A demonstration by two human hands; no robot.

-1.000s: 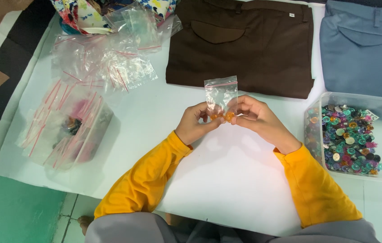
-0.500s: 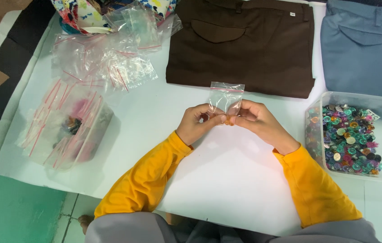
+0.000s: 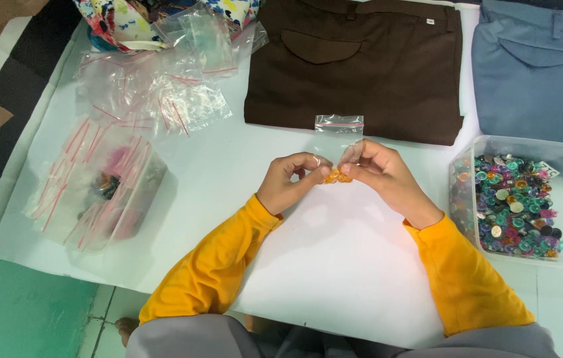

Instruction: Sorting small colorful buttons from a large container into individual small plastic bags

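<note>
Pinching a small clear zip bag (image 3: 338,131) upright at mid-worktop, the left hand (image 3: 289,180) and right hand (image 3: 379,174) both close on its lower end, where orange beads (image 3: 336,177) collect; the mouth points far, keeping contents in. A clear tub of mixed beads (image 3: 519,203) sits right, a tub of bagged pieces (image 3: 99,182) left. Bare white worktop (image 3: 334,265) lies near.

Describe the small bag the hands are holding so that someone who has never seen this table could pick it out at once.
Start at the folded brown garment on the white table. Just below its lower edge, the left hand and right hand pinch a small clear bag upright, orange beads at its bottom. Unlike the loose bags heaped at far left, it is held up.
</note>
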